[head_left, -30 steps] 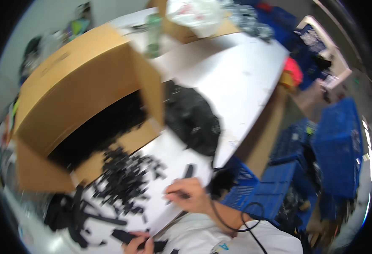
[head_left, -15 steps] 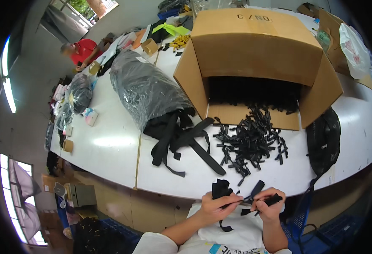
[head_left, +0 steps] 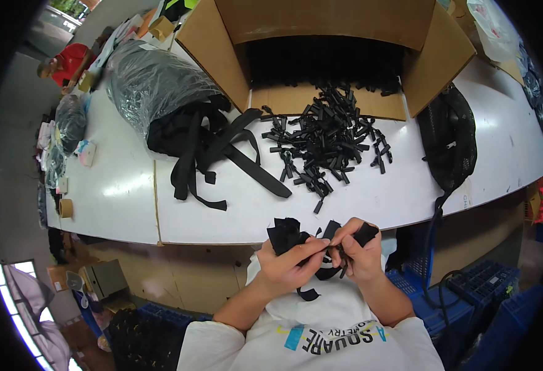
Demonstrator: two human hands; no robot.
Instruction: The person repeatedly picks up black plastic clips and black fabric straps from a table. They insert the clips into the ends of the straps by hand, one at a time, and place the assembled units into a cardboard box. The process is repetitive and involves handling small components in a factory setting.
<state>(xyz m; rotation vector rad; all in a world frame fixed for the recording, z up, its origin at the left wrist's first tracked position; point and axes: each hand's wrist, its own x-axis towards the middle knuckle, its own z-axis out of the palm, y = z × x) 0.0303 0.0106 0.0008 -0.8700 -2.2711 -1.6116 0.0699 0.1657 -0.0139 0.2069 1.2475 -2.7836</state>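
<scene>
Both hands are close together at the table's front edge, in front of my white shirt. My left hand (head_left: 291,264) is closed, with a bunch of black fabric strips (head_left: 285,235) bulging above its fingers and a tail hanging below. My right hand (head_left: 361,255) pinches small black strap pieces (head_left: 365,234), one end showing above the fingers. Thumbs and fingertips nearly meet over a short black piece; its exact shape is hidden. Beyond them lies a heap of small black tab-like pieces (head_left: 330,139), spilling from an open cardboard box (head_left: 327,23).
Left of the heap, a clear plastic bag (head_left: 154,77) lets out long black straps (head_left: 237,157). A black mesh bag (head_left: 449,139) lies at right on the white table (head_left: 222,224). Blue crates (head_left: 481,281) stand below. A person in red (head_left: 70,62) is at far left.
The view has tilted downward, so the table's things sit higher and further left. My hands have come closer together, fingertips nearly meeting; both still hold black pieces.
</scene>
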